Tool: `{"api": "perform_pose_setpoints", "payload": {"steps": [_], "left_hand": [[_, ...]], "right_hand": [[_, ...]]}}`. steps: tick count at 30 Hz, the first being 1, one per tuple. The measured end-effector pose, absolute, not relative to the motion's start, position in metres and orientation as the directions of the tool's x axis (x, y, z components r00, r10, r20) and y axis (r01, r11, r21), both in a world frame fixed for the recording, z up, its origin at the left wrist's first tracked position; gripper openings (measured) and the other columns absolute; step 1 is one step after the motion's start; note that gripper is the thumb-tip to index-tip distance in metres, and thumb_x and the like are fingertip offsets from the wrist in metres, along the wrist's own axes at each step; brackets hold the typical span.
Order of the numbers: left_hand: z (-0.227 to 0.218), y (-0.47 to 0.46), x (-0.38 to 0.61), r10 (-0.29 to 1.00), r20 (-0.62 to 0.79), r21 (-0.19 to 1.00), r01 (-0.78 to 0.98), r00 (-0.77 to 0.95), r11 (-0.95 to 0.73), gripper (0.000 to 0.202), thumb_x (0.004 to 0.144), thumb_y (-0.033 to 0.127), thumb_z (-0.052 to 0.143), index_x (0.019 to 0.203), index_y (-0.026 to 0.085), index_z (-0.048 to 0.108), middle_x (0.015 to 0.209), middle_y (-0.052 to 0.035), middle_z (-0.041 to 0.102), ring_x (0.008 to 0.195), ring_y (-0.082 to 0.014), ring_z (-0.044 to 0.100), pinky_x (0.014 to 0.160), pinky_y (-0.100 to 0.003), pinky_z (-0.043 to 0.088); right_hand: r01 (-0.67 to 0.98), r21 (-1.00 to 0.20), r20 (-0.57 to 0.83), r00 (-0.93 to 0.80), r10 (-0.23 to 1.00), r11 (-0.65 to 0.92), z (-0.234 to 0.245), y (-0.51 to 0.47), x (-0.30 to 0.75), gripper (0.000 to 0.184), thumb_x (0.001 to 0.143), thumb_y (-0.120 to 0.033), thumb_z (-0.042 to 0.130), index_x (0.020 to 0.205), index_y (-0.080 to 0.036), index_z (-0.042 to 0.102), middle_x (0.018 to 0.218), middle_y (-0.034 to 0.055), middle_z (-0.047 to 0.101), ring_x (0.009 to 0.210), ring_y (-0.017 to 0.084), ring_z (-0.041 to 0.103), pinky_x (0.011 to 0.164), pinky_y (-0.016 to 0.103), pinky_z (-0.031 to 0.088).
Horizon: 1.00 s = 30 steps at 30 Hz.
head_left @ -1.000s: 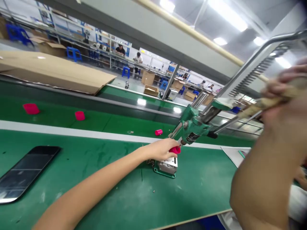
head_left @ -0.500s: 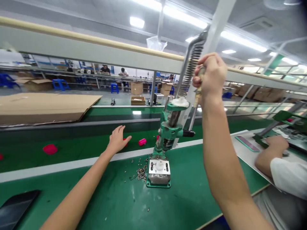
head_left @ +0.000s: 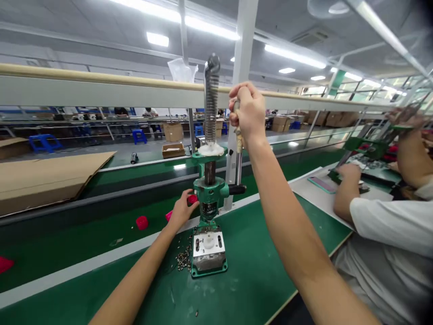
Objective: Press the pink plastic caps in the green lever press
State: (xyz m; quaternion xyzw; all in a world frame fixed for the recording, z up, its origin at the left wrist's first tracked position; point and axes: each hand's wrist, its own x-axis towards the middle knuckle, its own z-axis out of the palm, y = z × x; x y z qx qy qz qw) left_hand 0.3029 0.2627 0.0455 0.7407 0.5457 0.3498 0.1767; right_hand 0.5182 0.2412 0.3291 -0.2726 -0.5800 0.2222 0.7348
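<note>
My right hand (head_left: pixel 248 110) is wrapped round the lever handle (head_left: pixel 239 140) of a green hand press (head_left: pixel 211 189). The lever stands upright, and a tall coil spring (head_left: pixel 212 108) rises from the press top. Over the belt, left of the press column, my left hand (head_left: pixel 181 211) has its thumb and forefinger apart around a small red cylindrical piece (head_left: pixel 192 199). Whether they touch it I cannot tell. A pink piece (head_left: pixel 168 215) is partly hidden behind that hand. On the press base, a metal plate (head_left: pixel 216 241) carries a whitish round fixture (head_left: pixel 209 241).
Many small metal parts (head_left: pixel 184 258) lie left of the press base. More red pieces (head_left: pixel 142 222) sit on the green belt (head_left: pixel 115 225). Cardboard (head_left: pixel 50 174) covers the far left. At right, a co-worker's arm (head_left: pixel 348 189) is beside a phone (head_left: pixel 321 184) and another press (head_left: pixel 368 146).
My left hand has reached right, towards the press, to the red piece beside the column. My right hand keeps hold of the upright lever. The view has turned right.
</note>
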Motion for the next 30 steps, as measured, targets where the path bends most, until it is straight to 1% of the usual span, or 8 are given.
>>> {"api": "perform_pose_setpoints", "payload": {"steps": [3, 6, 8, 10, 14, 20, 26, 30], "left_hand": [[0.04, 0.225, 0.279, 0.908, 0.342, 0.621, 0.668, 0.241, -0.411, 0.036, 0.092, 0.045, 0.071, 0.117, 0.021, 0.062, 0.099, -0.0057, 0.073, 0.083, -0.0217, 0.067, 0.077, -0.032, 0.052], [0.044, 0.185, 0.276, 0.816, 0.392, 0.57, 0.584, 0.424, -0.577, 0.033, 0.095, 0.046, 0.067, 0.117, 0.022, 0.066, 0.107, -0.0074, 0.072, 0.099, -0.0244, 0.067, 0.089, -0.034, 0.051], [0.051, 0.168, 0.283, 0.774, 0.373, 0.593, 0.511, 0.511, -0.623, 0.029, 0.097, 0.042, 0.066, 0.119, 0.023, 0.069, 0.112, -0.0077, 0.072, 0.105, -0.0251, 0.066, 0.094, -0.034, 0.05], [0.057, 0.158, 0.291, 0.759, 0.33, 0.668, 0.43, 0.561, -0.607, 0.028, 0.097, 0.039, 0.067, 0.12, 0.024, 0.071, 0.116, -0.0068, 0.072, 0.109, -0.0252, 0.066, 0.096, -0.033, 0.05], [0.062, 0.152, 0.301, 0.796, 0.249, 0.794, 0.355, 0.551, -0.494, 0.035, 0.093, 0.04, 0.071, 0.125, 0.026, 0.071, 0.127, -0.0055, 0.072, 0.117, -0.0269, 0.066, 0.101, -0.034, 0.049], [0.054, 0.148, 0.308, 0.849, 0.165, 0.879, 0.315, 0.501, -0.357, 0.049, 0.093, 0.048, 0.07, 0.134, 0.023, 0.066, 0.136, -0.0096, 0.07, 0.119, -0.0288, 0.067, 0.106, -0.038, 0.05], [0.049, 0.152, 0.308, 0.857, 0.186, 0.907, 0.252, 0.481, -0.338, 0.042, 0.092, 0.048, 0.071, 0.123, 0.02, 0.07, 0.123, -0.0096, 0.073, 0.112, -0.0266, 0.069, 0.101, -0.036, 0.053], [0.048, 0.153, 0.31, 0.857, 0.196, 0.919, 0.215, 0.477, -0.33, 0.043, 0.089, 0.048, 0.075, 0.121, 0.019, 0.071, 0.125, -0.0107, 0.072, 0.114, -0.0274, 0.068, 0.102, -0.036, 0.052]], "right_hand": [[0.002, -0.631, 0.757, 0.221, 0.615, 0.776, 0.329, 0.239, 0.516, 0.02, 0.103, -0.013, 0.036, 0.088, -0.016, 0.05, 0.064, -0.0032, 0.046, 0.046, 0.005, 0.035, 0.041, 0.015, 0.024], [0.001, -0.629, 0.762, 0.2, 0.616, 0.777, 0.33, 0.235, 0.515, 0.022, 0.104, -0.01, 0.036, 0.087, -0.016, 0.049, 0.064, -0.004, 0.044, 0.048, 0.005, 0.035, 0.042, 0.015, 0.024], [0.038, -0.627, 0.772, 0.165, 0.614, 0.778, 0.332, 0.234, 0.515, 0.024, 0.105, -0.008, 0.034, 0.087, -0.016, 0.048, 0.066, -0.0039, 0.044, 0.049, 0.004, 0.037, 0.044, 0.017, 0.025], [0.074, -0.63, 0.774, 0.137, 0.618, 0.773, 0.333, 0.236, 0.518, 0.025, 0.106, -0.009, 0.031, 0.089, -0.018, 0.048, 0.069, -0.0037, 0.045, 0.049, 0.002, 0.038, 0.044, 0.019, 0.023], [0.091, -0.658, 0.752, 0.136, 0.645, 0.747, 0.334, 0.244, 0.524, 0.025, 0.105, -0.012, 0.027, 0.091, -0.02, 0.047, 0.071, -0.0046, 0.047, 0.045, 0.0, 0.036, 0.045, 0.02, 0.018], [0.074, -0.658, 0.751, 0.143, 0.645, 0.749, 0.333, 0.245, 0.522, 0.024, 0.103, -0.012, 0.029, 0.091, -0.021, 0.049, 0.071, -0.0038, 0.048, 0.046, 0.0, 0.037, 0.045, 0.023, 0.017], [-0.001, -0.616, 0.775, 0.177, 0.607, 0.788, 0.331, 0.237, 0.52, 0.022, 0.099, -0.011, 0.032, 0.089, -0.02, 0.049, 0.069, -0.0025, 0.049, 0.045, 0.004, 0.035, 0.044, 0.022, 0.017], [0.001, -0.609, 0.778, 0.191, 0.598, 0.793, 0.328, 0.233, 0.518, 0.021, 0.1, -0.011, 0.034, 0.089, -0.02, 0.05, 0.069, -0.0027, 0.05, 0.047, 0.005, 0.036, 0.043, 0.021, 0.019]]}}
